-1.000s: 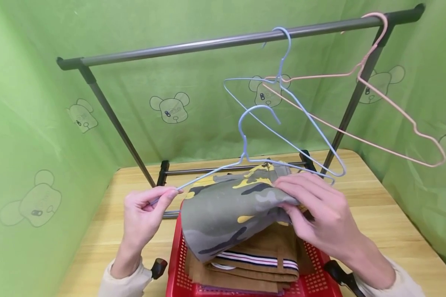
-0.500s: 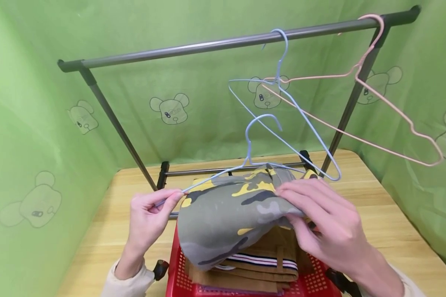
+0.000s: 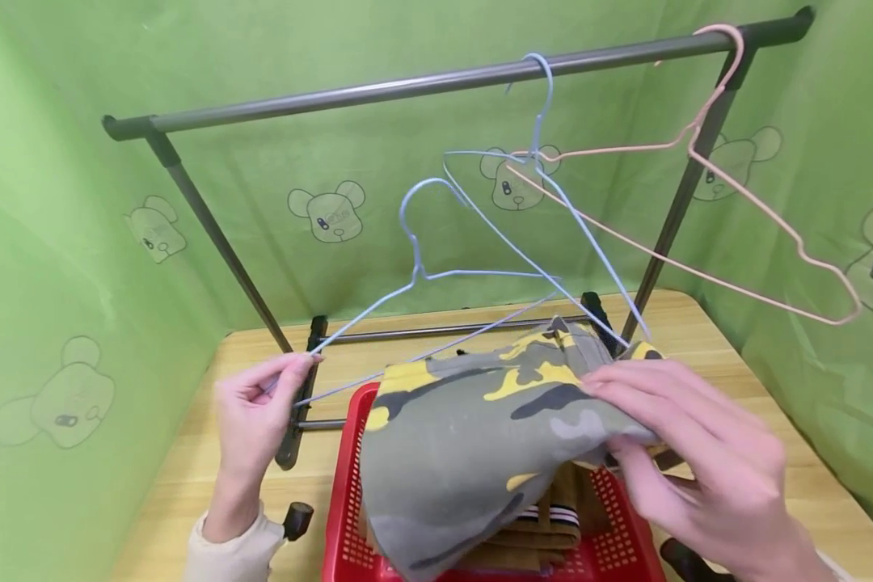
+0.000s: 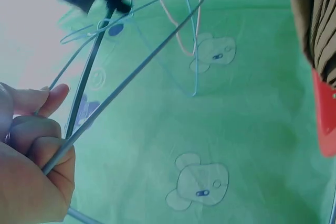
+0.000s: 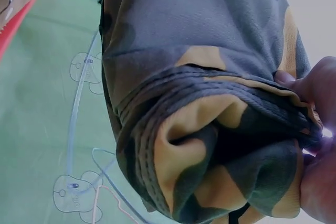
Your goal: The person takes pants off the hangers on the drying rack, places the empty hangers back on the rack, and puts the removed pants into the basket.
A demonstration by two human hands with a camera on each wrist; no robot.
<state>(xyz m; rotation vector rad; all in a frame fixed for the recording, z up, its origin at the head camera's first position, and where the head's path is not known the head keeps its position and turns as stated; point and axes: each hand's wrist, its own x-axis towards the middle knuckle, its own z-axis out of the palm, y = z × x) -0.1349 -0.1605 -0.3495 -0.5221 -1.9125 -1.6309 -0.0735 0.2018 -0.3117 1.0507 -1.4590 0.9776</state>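
Observation:
My left hand pinches the left corner of a light-blue wire hanger, whose hook points up and whose right end shows above the cloth. In the left wrist view, the fingers curl round the hanger's wires. My right hand grips the right edge of a grey camouflage garment with yellow and dark patches, between thumb and fingers. The right wrist view shows the garment's stitched opening, gaping. It hangs over a red basket and partly hides folded brown trousers with a striped waistband.
Behind the basket stands a metal rack with a horizontal rail and dark feet. A second blue hanger and a pink hanger hang on its right half. The wooden table is surrounded by green cloth.
The held hanger has moved left and up, and its right end now shows apart from the garment. The camouflage garment and my right hand have shifted right and down.

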